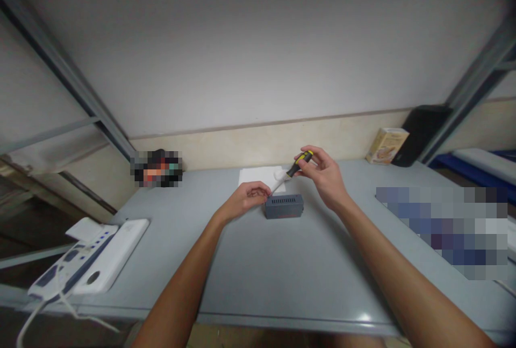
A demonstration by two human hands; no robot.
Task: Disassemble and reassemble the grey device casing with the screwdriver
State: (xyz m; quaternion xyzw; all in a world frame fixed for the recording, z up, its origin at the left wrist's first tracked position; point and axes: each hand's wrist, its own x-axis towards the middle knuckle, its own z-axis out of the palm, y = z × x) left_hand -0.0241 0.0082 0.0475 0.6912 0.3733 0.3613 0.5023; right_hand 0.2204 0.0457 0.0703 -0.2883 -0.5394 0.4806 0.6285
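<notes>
My right hand (322, 173) is closed around the black-and-yellow handle of a screwdriver (296, 165), whose shaft slants down to the left. Its tip ends at my left hand (248, 198), which is pinched shut at the left end of a small dark grey box (283, 206) with vent slots. What the left fingers hold is too small to make out. The box lies flat in the middle of the grey table (282, 267). A white sheet of paper (258, 176) lies just behind the box.
A white power strip (74, 262) with a cord and a white flat device (116, 251) lie at the table's front left. A small carton (387, 145) and a black object (421, 133) stand at the back right by the wall. Metal frame posts flank both sides.
</notes>
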